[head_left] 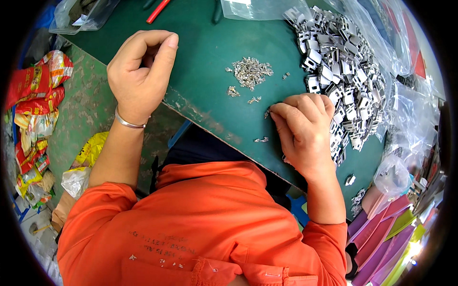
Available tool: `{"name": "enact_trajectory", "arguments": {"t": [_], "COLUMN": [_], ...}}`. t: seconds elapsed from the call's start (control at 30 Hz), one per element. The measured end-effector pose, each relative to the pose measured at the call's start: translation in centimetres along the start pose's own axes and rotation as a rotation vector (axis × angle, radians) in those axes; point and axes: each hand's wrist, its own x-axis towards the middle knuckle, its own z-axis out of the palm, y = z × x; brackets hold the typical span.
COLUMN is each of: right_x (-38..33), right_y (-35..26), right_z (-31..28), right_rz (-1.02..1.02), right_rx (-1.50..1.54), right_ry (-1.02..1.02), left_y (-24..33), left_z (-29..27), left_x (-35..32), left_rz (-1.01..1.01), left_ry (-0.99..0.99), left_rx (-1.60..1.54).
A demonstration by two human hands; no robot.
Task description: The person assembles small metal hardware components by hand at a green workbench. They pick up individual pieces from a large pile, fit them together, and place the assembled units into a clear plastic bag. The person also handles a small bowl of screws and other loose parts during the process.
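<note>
My left hand (pixel 143 69) is raised over the table's near left edge, thumb and index finger pressed together and the other fingers curled. Whatever it pinches, if anything, is too small to make out. On the tabletop, my right hand (pixel 305 126) has its fingers closed, with small shiny metal pieces (pixel 267 113) at the fingertips. A heap of tiny silvery metal parts (pixel 251 73) lies just beyond it, with smaller clusters (pixel 233 91) around. To the right of my right hand rises a large pile of bent metal brackets (pixel 346 71) with rectangular cut-outs.
The green tabletop (pixel 205 62) has a worn near edge. Clear plastic bags (pixel 405 109) lie along the right side. A clear bin (pixel 86 16) and a red-handled tool (pixel 158 11) are at the far left. Coloured folders (pixel 381 233) stand lower right; packets (pixel 40 90) lie left.
</note>
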Motion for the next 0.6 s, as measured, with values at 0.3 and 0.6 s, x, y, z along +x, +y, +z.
{"name": "enact_trajectory", "arguments": {"t": [0.3,0.6], "right_x": [-0.9,-1.0], "right_y": [0.0,-0.4], "right_z": [-1.7,-0.4], "right_rz": [0.046,0.032], "right_rx": [-0.004,0.018], "right_ry": [-0.048,-0.02], "left_y": [0.0,0.0], "left_z": [0.0,0.2], "left_x": [-0.1,0.0], "left_rz": [-0.024,0.003], "left_ry": [0.015,0.005], "left_rx": [-0.012,-0.014]}}
